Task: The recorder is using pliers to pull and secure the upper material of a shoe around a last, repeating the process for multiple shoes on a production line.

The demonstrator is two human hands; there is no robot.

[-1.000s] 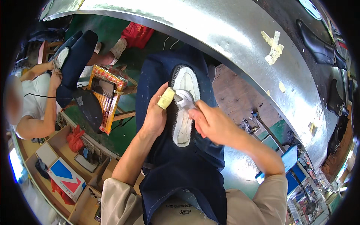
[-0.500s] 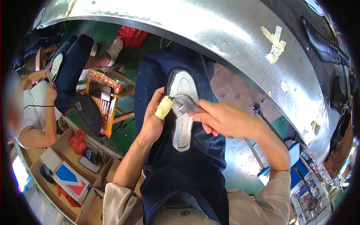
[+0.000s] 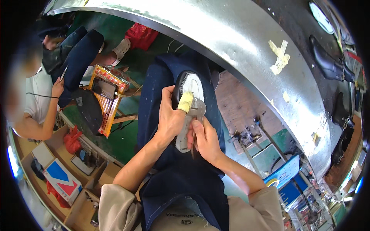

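Note:
A black shoe upper [image 3: 178, 90] lies sole side up on my lap, toe pointing away, its gathered edge running round a white insole [image 3: 195, 85]. My left hand [image 3: 169, 121] is wrapped round the shoe's left side. Yellow tape [image 3: 185, 101] covers its thumb, which presses onto the insole by the tool's head. In my right hand [image 3: 208, 140] are grey metal pincers [image 3: 199, 108], probably lasting pincers, lying over the middle of the shoe. Their head covers part of the insole, and my fingers hide most of the handles. Whether the jaws grip the edge, I cannot tell.
A metal-topped bench [image 3: 231, 34] curves across the far side, with black shoes [image 3: 325, 59] at right. To the left a co-worker's hand [image 3: 58, 87] holds a thin tool. A phone [image 3: 104, 88] rests on a beaded seat [image 3: 108, 111]; a wooden tray [image 3: 83, 210] is lower left.
My right hand has come down and inward, turning the pincers more upright over the shoe. My left thumb has moved right onto the insole. The co-worker's hands have shifted, one now with a thin tool.

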